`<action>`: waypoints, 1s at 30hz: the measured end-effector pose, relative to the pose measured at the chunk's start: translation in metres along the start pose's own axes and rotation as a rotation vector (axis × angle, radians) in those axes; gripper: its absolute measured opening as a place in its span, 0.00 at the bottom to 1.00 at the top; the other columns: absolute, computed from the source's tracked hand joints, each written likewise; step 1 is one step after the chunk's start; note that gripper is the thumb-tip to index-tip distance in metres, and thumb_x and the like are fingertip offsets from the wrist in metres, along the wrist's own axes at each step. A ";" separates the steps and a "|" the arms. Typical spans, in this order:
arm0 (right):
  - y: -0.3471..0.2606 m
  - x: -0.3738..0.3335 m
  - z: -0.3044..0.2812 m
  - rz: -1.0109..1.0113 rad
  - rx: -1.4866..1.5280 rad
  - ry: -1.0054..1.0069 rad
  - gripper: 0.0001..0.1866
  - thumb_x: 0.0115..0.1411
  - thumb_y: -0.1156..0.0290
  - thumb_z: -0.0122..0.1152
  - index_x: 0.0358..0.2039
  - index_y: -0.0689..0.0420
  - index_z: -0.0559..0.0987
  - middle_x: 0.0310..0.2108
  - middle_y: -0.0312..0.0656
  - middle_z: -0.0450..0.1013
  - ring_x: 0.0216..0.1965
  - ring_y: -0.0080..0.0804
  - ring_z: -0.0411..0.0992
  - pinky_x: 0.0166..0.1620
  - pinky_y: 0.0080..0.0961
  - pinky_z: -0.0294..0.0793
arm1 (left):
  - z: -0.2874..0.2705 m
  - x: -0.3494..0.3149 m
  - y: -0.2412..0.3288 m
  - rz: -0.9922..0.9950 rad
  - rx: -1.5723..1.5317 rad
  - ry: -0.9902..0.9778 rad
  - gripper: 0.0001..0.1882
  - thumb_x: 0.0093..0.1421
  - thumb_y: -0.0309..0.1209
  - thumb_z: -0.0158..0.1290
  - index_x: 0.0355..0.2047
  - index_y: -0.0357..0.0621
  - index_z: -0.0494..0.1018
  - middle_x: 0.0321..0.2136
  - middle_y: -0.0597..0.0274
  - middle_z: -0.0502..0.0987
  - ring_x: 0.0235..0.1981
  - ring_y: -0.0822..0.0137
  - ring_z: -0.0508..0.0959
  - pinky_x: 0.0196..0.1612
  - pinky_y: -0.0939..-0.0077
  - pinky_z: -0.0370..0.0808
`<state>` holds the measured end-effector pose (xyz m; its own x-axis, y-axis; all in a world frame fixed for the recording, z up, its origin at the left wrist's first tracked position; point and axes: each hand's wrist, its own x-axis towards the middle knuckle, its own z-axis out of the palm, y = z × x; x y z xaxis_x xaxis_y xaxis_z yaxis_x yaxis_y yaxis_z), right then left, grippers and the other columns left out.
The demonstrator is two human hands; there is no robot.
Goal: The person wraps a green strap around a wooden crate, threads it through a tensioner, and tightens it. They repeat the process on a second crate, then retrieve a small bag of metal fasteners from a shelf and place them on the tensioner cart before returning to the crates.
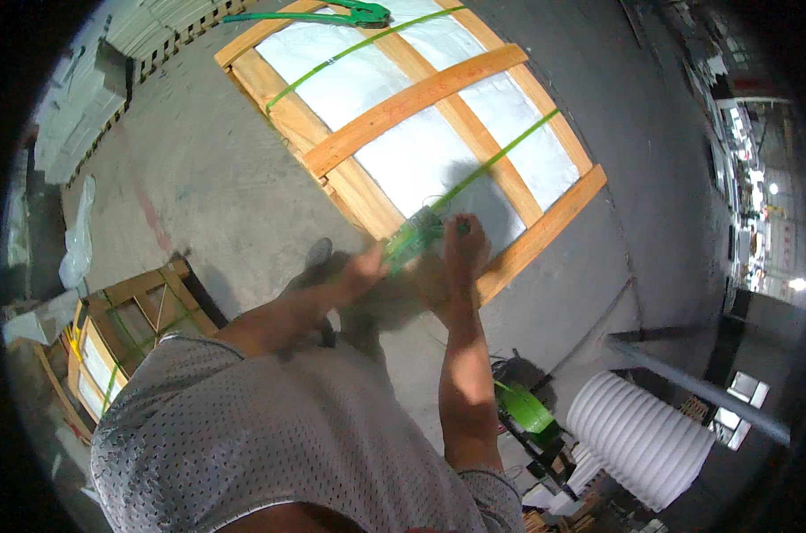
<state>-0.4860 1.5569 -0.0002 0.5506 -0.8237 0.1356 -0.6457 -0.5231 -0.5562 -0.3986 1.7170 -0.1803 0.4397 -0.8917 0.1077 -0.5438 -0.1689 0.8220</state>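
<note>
A crate with wooden slats [403, 115] around white wrapping lies before me, with green straps [500, 153] across it. At its near edge, in line with the nearer strap, is a green strapping tensioner [413, 235], blurred. My left hand [364, 269] is closed on the tool's left end. My right hand [467, 247] is closed around a handle at its right side, and the handle's dark green tip shows by the thumb. On the crate's far end rests a green long-handled cutter or crimper [354, 15].
Grey floor surrounds the crate. A smaller strapped crate [141, 324] stands at the left. Near my right lie a strap reel with green strap [525, 409], a large white foam roll [638, 440] and a metal bar [700, 386]. White stacks [87, 111] stand far left.
</note>
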 end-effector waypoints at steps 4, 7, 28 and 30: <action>-0.023 -0.018 0.014 0.241 -0.024 -0.031 0.06 0.53 0.68 0.60 0.28 0.56 0.78 0.29 0.43 0.75 0.37 0.43 0.73 0.38 0.39 0.72 | 0.000 0.003 -0.015 0.037 0.082 -0.104 0.17 0.59 0.36 0.54 0.43 0.39 0.64 0.26 0.47 0.75 0.29 0.46 0.78 0.31 0.57 0.75; -0.051 -0.082 0.044 -0.349 0.125 0.328 0.06 0.53 0.67 0.61 0.23 0.55 0.77 0.27 0.41 0.74 0.37 0.42 0.73 0.39 0.40 0.72 | -0.004 0.000 -0.022 -0.058 -0.313 -0.272 0.23 0.59 0.29 0.49 0.54 0.33 0.61 0.30 0.42 0.75 0.33 0.46 0.77 0.34 0.58 0.75; -0.022 -0.034 0.031 0.154 0.394 0.098 0.12 0.55 0.72 0.62 0.38 0.63 0.78 0.38 0.50 0.76 0.41 0.41 0.75 0.47 0.31 0.71 | -0.041 -0.034 0.008 -0.415 0.090 -0.283 0.27 0.59 0.53 0.50 0.44 0.40 0.72 0.36 0.42 0.77 0.40 0.43 0.77 0.44 0.55 0.72; -0.013 -0.046 0.037 0.118 0.457 0.102 0.16 0.55 0.72 0.62 0.43 0.65 0.76 0.44 0.52 0.74 0.47 0.40 0.72 0.52 0.32 0.69 | -0.041 -0.051 -0.004 -0.369 0.050 -0.273 0.28 0.59 0.53 0.50 0.46 0.40 0.72 0.39 0.44 0.77 0.42 0.44 0.76 0.47 0.57 0.72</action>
<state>-0.4831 1.6092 -0.0296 0.4177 -0.9010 0.1168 -0.3892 -0.2936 -0.8731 -0.3898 1.7807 -0.1666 0.4094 -0.8451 -0.3439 -0.4232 -0.5099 0.7489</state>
